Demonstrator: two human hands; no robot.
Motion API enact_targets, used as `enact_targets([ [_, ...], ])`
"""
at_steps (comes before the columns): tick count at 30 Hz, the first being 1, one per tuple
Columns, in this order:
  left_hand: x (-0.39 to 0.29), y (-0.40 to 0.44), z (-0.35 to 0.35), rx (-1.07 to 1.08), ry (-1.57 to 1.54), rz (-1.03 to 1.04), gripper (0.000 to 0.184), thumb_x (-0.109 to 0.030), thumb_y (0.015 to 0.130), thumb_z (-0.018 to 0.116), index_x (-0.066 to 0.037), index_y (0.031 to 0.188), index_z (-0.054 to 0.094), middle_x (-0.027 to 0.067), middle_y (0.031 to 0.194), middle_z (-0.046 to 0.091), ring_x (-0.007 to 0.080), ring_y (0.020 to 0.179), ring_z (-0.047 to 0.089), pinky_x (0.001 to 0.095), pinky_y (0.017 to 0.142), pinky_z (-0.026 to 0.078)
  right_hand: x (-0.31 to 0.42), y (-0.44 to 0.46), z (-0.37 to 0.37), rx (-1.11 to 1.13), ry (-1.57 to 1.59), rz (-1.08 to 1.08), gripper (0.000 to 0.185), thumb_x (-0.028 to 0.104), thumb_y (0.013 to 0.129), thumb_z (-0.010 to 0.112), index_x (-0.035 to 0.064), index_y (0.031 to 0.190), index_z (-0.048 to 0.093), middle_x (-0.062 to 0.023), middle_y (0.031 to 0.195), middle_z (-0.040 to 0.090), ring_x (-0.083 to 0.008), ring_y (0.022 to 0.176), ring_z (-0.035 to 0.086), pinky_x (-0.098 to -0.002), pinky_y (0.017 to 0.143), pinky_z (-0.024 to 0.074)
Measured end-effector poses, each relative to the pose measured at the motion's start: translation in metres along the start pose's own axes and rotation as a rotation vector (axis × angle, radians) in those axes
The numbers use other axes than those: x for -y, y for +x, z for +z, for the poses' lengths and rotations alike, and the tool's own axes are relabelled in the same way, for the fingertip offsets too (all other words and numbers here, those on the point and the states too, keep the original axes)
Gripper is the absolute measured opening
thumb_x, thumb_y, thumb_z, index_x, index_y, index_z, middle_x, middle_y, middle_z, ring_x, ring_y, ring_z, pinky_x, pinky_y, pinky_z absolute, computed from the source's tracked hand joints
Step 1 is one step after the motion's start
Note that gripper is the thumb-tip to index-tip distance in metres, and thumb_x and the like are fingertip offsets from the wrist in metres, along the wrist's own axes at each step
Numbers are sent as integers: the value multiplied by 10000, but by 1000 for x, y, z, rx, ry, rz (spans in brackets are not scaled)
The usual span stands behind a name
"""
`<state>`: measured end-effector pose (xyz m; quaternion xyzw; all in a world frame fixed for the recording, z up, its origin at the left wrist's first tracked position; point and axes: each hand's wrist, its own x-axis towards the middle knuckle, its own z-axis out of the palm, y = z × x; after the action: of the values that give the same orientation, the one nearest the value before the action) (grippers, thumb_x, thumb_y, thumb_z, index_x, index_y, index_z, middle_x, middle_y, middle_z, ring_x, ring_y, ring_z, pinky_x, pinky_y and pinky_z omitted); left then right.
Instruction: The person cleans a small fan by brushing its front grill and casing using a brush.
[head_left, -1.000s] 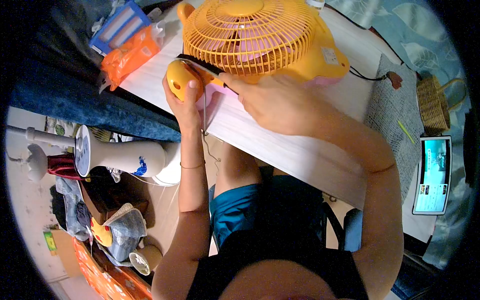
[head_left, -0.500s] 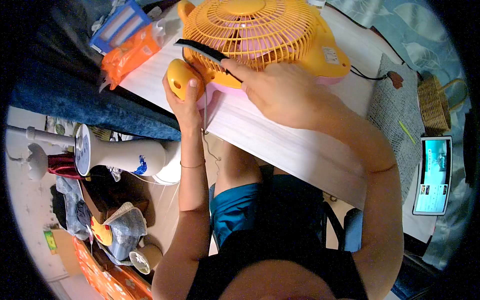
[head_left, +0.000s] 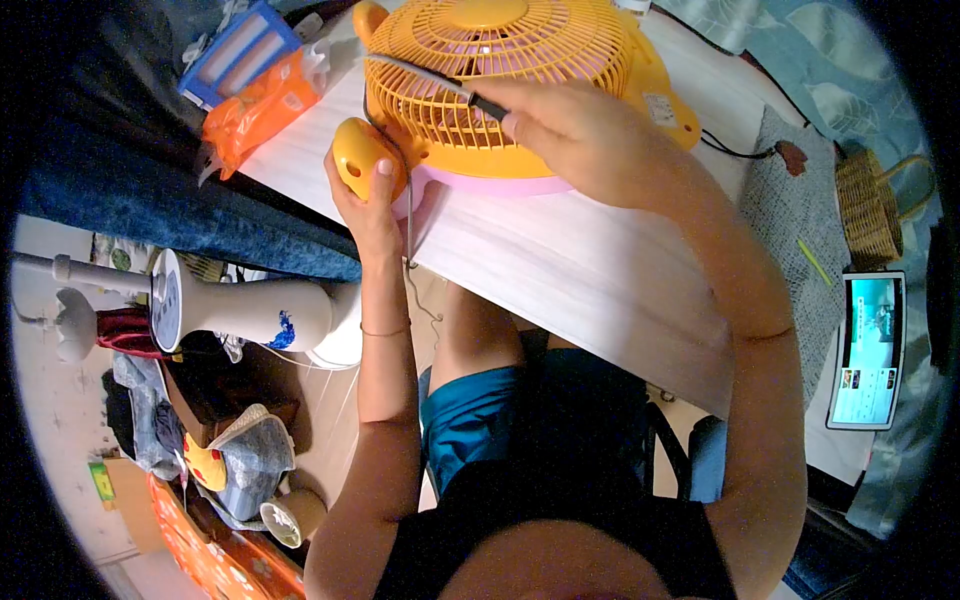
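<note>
A yellow fan (head_left: pixel 500 112) with a round slatted grille and a pink underside lies on the white table at the top of the view. My left hand (head_left: pixel 372 212) is closed around a rounded yellow knob-like part (head_left: pixel 357 150) at the fan's near left side, thumb on top. A grey cord (head_left: pixel 410 225) runs down beside that hand. My right hand (head_left: pixel 605 145) grips the black handle of a slim brush (head_left: pixel 425 72), its long narrow head reaching left over the grille. Whether the bristles touch the slats I cannot tell.
An orange plastic bag (head_left: pixel 262 112) and a blue-framed box (head_left: pixel 238 55) lie left of the fan. A wicker basket (head_left: pixel 868 215) and a lit phone-like screen (head_left: pixel 868 350) are at the right. A white vase-shaped stand (head_left: pixel 250 305) is at the lower left.
My right hand has moved up and right over the fan, and the brush has lifted and turned with it. My left hand stays on the yellow part.
</note>
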<state>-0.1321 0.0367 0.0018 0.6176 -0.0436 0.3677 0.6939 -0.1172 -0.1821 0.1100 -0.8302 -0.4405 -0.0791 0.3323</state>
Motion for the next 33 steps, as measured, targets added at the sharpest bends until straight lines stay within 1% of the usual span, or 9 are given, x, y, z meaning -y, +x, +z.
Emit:
enact_targets([
  [4,0,1,2,11,-39,3,465,-176,763,616,-9,1151,421,101,1055,500,187,953,509,303,858,411,4,-4,8,0,-77,-129,367,148,859,456,30,1206,464,-204,817,580,-296,697,571,-337,637,440],
  [10,-4,0,4,15,-47,-6,456,-173,766,620,-10,1143,423,99,1049,506,183,952,513,298,847,422,15,0,-6,127,-159,89,350,136,853,458,24,1183,488,-215,820,580,-289,693,573,-335,636,440],
  [16,-5,-2,3,19,-30,-11,463,-184,764,631,-9,1141,426,99,1047,509,180,942,515,300,843,423,-6,2,-5,-9,41,-54,336,136,866,462,15,1178,494,-155,837,612,-202,721,581,-323,669,449],
  [18,-3,0,2,20,-9,7,460,-184,763,632,-6,1137,431,98,1044,509,178,938,515,299,841,423,-24,8,7,-113,-28,-304,353,139,875,450,25,1208,477,-114,731,592,-161,618,553,-286,588,445],
  [20,-3,0,1,31,19,21,459,-183,761,633,-2,1133,436,96,1037,508,177,937,515,299,839,422,-31,6,10,-109,19,-318,366,142,882,432,28,1229,460,-72,639,540,-124,525,496,-253,507,411],
  [23,3,2,-4,31,49,41,506,-200,752,628,20,1158,423,135,1049,530,219,931,548,326,826,456,-20,8,-15,64,254,7,378,148,894,398,24,1248,436,-6,519,415,-73,398,366,-212,386,315],
  [25,-2,2,0,20,-3,13,452,-188,753,632,11,1119,455,95,1020,515,183,927,524,301,829,431,-16,9,-28,173,403,222,386,152,901,375,21,1261,419,37,439,332,-40,313,280,-185,306,251],
  [31,-4,1,0,2,-17,-9,406,-172,752,635,6,1084,484,72,995,511,164,923,511,288,835,417,-15,12,-33,135,448,222,392,165,915,341,3,1267,401,27,456,358,-49,319,300,-192,304,266],
  [33,-6,1,1,-1,-11,-15,398,-167,753,632,8,1080,487,72,989,513,163,922,512,288,833,417,-17,12,-29,217,542,247,394,168,916,338,-2,1266,398,23,458,365,-50,319,304,-192,303,265],
])
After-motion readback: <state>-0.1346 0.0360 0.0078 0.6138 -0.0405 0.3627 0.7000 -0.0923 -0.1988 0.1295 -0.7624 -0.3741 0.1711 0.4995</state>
